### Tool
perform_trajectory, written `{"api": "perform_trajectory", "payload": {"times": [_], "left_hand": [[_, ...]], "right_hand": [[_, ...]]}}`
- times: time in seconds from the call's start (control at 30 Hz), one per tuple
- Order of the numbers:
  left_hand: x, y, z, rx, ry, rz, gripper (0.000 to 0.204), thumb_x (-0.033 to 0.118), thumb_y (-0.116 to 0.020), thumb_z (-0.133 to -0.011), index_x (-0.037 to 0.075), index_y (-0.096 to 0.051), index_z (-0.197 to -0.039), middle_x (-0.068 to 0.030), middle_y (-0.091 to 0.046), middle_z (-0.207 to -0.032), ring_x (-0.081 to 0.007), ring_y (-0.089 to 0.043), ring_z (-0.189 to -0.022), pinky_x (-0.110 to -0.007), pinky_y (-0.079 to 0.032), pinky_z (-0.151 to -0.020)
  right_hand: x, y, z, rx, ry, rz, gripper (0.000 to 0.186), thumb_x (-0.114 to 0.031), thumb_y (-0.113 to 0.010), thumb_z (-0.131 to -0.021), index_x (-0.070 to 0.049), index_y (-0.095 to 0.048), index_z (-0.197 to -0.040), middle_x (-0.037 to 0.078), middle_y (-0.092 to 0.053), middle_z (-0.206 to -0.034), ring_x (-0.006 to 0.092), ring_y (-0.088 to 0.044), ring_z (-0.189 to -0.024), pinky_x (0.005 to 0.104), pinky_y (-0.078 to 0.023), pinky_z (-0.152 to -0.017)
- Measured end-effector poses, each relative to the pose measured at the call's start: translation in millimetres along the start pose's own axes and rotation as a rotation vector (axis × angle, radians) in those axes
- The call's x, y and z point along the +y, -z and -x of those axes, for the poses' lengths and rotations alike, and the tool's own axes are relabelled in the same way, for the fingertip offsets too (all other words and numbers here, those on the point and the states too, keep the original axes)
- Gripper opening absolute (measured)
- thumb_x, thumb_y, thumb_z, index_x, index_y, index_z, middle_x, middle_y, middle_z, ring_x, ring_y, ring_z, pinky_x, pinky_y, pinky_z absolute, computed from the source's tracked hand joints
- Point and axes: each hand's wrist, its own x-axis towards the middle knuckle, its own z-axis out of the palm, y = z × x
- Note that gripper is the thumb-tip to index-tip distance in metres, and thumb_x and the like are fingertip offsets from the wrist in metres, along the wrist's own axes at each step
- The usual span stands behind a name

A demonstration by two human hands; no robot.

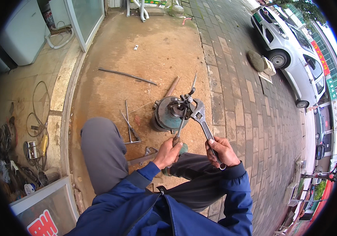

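A round green metal housing (162, 118), like a motor or pump body, stands on the ground before me. Over its top sits a dark metal puller-like fitting (187, 100). My right hand (222, 151) is closed around the handle of an adjustable wrench (204, 125), whose jaws are at the fitting's upper end. Closed too, my left hand (168, 152) grips a slim metal rod (181, 126) with a brownish lower end, which reaches up to the fitting. Another thin rod length (194, 81) shows beyond the fitting; whether both are one piece I cannot tell.
Behind the housing lies a brown stick-like handle (172, 86). A dark bar (128, 76), a T-shaped metal tool (129, 124) and a flat bar (141, 159) lie on the ground. Cables and tools clutter the doorway at left. A white car (290, 51) stands on the paving at right.
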Motion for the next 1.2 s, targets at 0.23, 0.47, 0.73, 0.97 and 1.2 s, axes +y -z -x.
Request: {"api": "perform_trajectory", "payload": {"times": [0.23,0.47,0.73,0.97,1.2], "left_hand": [[2.4,0.9,-0.1,0.008,0.011,-0.050,0.024,0.023,-0.055,-0.102,0.005,-0.048,-0.087,-0.0004,-0.050,-0.062,-0.0113,-0.053,-0.047,-0.028,-0.042,-0.043],[8.0,-7.8,5.1,0.065,0.003,-0.076,0.026,0.025,-0.054,-0.102,0.001,-0.053,-0.093,-0.0033,-0.056,-0.062,-0.0124,-0.054,-0.047,-0.030,-0.043,-0.044],[-10.2,-12.9,-8.2,0.160,-0.238,-0.315,0.031,0.031,-0.049,-0.105,0.003,-0.055,-0.094,-0.0030,-0.057,-0.066,-0.0117,-0.057,-0.057,-0.030,-0.048,-0.054],[-17.1,2.8,-5.3,0.088,-0.178,-0.216,0.033,0.033,-0.053,-0.102,0.000,-0.058,-0.097,-0.0054,-0.058,-0.066,-0.0114,-0.061,-0.069,-0.033,-0.051,-0.069],[-8.6,-7.6,-1.3,0.018,-0.028,0.024,0.026,0.025,-0.057,-0.100,0.001,-0.054,-0.091,-0.0031,-0.055,-0.062,-0.0120,-0.052,-0.045,-0.030,-0.041,-0.043]], "right_hand": [[-21.1,20.2,-18.3,-0.058,-0.050,0.123,0.032,-0.029,-0.051,-0.107,-0.001,-0.056,-0.093,0.004,-0.047,-0.058,0.0114,-0.040,-0.040,0.0253,-0.033,-0.035],[-3.9,-0.9,-16.0,-0.035,0.001,0.122,0.035,-0.032,-0.049,-0.108,-0.001,-0.055,-0.095,0.006,-0.050,-0.058,0.0122,-0.041,-0.037,0.0254,-0.034,-0.035],[67.5,-175.3,-69.9,0.411,0.356,-0.480,0.027,-0.029,-0.044,-0.109,-0.005,-0.050,-0.098,0.006,-0.046,-0.059,0.0161,-0.043,-0.040,0.0289,-0.036,-0.035],[69.9,-178.1,-59.5,0.352,0.340,-0.404,0.029,-0.032,-0.044,-0.109,-0.005,-0.049,-0.099,0.006,-0.048,-0.059,0.0163,-0.044,-0.039,0.0288,-0.040,-0.038],[63.6,-59.7,7.2,0.110,0.188,-0.127,0.030,-0.028,-0.048,-0.108,-0.001,-0.053,-0.097,0.006,-0.049,-0.057,0.0145,-0.043,-0.038,0.0265,-0.037,-0.036]]}}
